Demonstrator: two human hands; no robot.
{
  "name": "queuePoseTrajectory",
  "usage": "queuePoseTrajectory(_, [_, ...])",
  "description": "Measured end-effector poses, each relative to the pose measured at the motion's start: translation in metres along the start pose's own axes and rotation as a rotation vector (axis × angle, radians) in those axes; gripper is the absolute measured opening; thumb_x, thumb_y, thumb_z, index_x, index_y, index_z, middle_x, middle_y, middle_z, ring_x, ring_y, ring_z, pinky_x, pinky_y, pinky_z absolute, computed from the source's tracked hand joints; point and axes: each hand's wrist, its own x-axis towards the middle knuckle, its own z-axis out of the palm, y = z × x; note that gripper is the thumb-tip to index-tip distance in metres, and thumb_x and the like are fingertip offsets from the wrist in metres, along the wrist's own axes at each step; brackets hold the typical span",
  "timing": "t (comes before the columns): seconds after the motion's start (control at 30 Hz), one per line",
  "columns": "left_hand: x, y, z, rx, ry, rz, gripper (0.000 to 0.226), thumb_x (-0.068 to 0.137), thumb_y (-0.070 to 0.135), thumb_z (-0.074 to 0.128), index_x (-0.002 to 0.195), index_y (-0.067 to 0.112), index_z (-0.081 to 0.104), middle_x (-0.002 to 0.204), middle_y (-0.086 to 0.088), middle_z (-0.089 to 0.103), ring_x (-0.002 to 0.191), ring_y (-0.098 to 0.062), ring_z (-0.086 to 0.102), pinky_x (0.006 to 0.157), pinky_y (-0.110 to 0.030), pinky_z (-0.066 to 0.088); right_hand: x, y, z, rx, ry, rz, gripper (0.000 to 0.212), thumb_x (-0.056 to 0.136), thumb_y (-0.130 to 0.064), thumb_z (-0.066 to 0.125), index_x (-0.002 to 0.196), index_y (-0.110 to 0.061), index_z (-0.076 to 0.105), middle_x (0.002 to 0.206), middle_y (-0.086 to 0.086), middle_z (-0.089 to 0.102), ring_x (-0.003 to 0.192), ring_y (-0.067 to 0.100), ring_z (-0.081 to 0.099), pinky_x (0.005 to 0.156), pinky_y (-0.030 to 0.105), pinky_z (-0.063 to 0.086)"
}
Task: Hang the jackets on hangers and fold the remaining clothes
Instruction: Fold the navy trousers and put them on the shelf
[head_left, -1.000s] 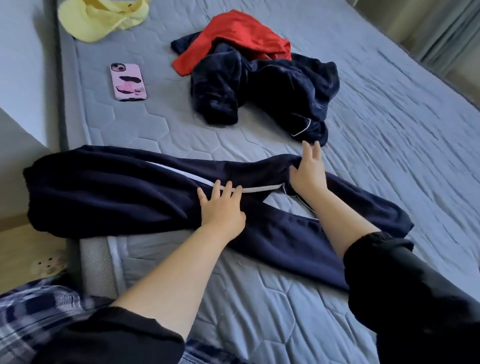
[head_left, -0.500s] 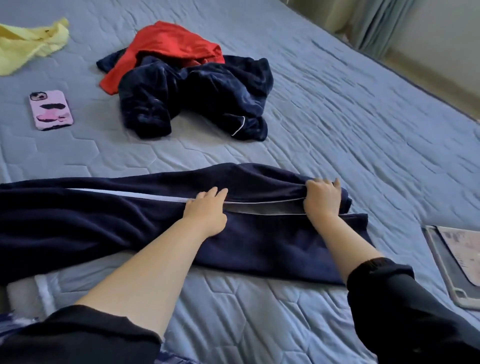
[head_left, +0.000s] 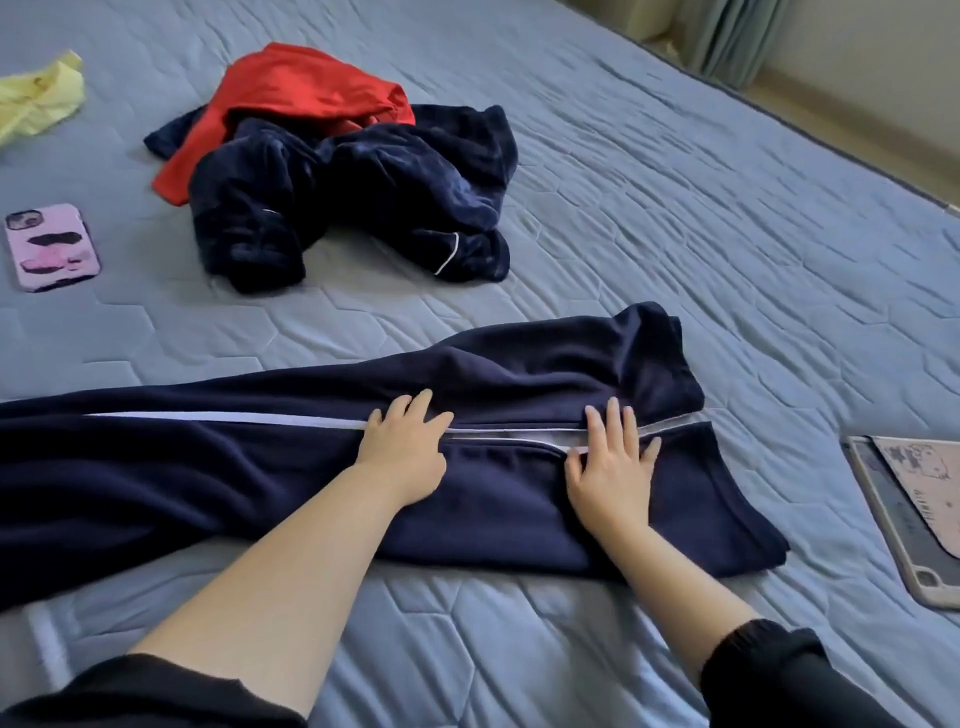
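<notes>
Dark navy trousers (head_left: 218, 467) with a white side stripe lie flat across the near part of the bed, legs side by side. My left hand (head_left: 402, 452) rests flat on them at the stripe, fingers apart. My right hand (head_left: 610, 462) presses flat on the cloth further right, near the leg ends, fingers spread. A crumpled navy velvet garment (head_left: 358, 192) with white piping lies beyond, partly on top of a red garment (head_left: 291, 93). A yellow garment (head_left: 36, 104) sits at the far left.
The grey-blue quilted mattress (head_left: 675, 234) fills the view. A pink phone (head_left: 52, 247) lies at the left. A tablet (head_left: 914, 514) in a case sits at the right edge. Curtain and floor show at the top right.
The view has shifted right. My right hand let go of the trouser leg it had pulled over and now lies flat on it. My left hand stayed on the stripe.
</notes>
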Motion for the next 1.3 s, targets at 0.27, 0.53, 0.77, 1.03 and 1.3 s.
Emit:
queuePoseTrajectory(0.27, [0.019, 0.031, 0.006, 0.030, -0.032, 0.058, 0.063, 0.096, 0.024, 0.037, 0.152, 0.028, 0.008, 0.160, -0.004, -0.009, 0.146, -0.026, -0.008, 0.117, -0.048, 0.004, 0.000, -0.005, 0.018, -0.039, -0.045, 0.043, 0.067, 0.084, -0.040, 0.036, 0.147, -0.019, 0.034, 0.155, 0.010, 0.029, 0.144, 0.025, 0.021, 0.113, 0.056, 0.014])
queuePoseTrajectory(0.53, [0.067, 0.033, 0.003, -0.097, 0.060, 0.142, 0.041, 0.098, 0.032, 0.038, 0.137, 0.022, 0.043, 0.161, -0.003, 0.001, 0.147, -0.020, -0.002, 0.116, -0.047, 0.005, 0.007, -0.008, 0.021, -0.046, -0.050, 0.047, 0.071, 0.081, -0.039, 0.032, 0.149, -0.020, 0.030, 0.157, 0.010, 0.024, 0.146, 0.024, 0.017, 0.114, 0.056, 0.011])
queuePoseTrajectory(0.77, [0.099, 0.049, 0.009, -0.308, 0.451, -0.039, 0.035, 0.098, 0.023, 0.036, 0.097, 0.008, 0.067, 0.149, 0.000, 0.040, 0.125, -0.025, 0.037, 0.094, -0.038, 0.032, 0.010, -0.005, 0.026, -0.028, 0.014, 0.030, 0.070, 0.080, -0.041, 0.029, 0.146, -0.020, 0.036, 0.154, 0.009, 0.030, 0.144, 0.025, 0.022, 0.114, 0.056, 0.015])
queuePoseTrajectory(1.03, [0.079, 0.051, 0.033, -0.197, 0.423, 0.059, 0.043, 0.094, 0.031, 0.044, 0.135, 0.016, 0.042, 0.149, -0.003, 0.034, 0.131, -0.023, 0.032, 0.104, -0.034, 0.032, 0.008, -0.008, 0.021, -0.009, -0.003, 0.042, 0.067, 0.082, -0.039, 0.038, 0.147, -0.019, 0.035, 0.155, 0.008, 0.029, 0.145, 0.024, 0.021, 0.115, 0.054, 0.008])
queuePoseTrajectory(1.3, [0.052, 0.013, 0.030, -0.230, 0.256, 0.164, 0.061, 0.087, 0.034, 0.057, 0.144, 0.025, 0.037, 0.159, -0.004, 0.011, 0.145, -0.021, 0.015, 0.115, -0.034, 0.018, 0.038, -0.029, -0.021, -0.238, 0.028, -0.009, 0.045, 0.083, -0.014, 0.057, 0.128, -0.016, 0.053, 0.142, 0.013, 0.040, 0.130, 0.031, 0.034, 0.115, 0.055, 0.008])
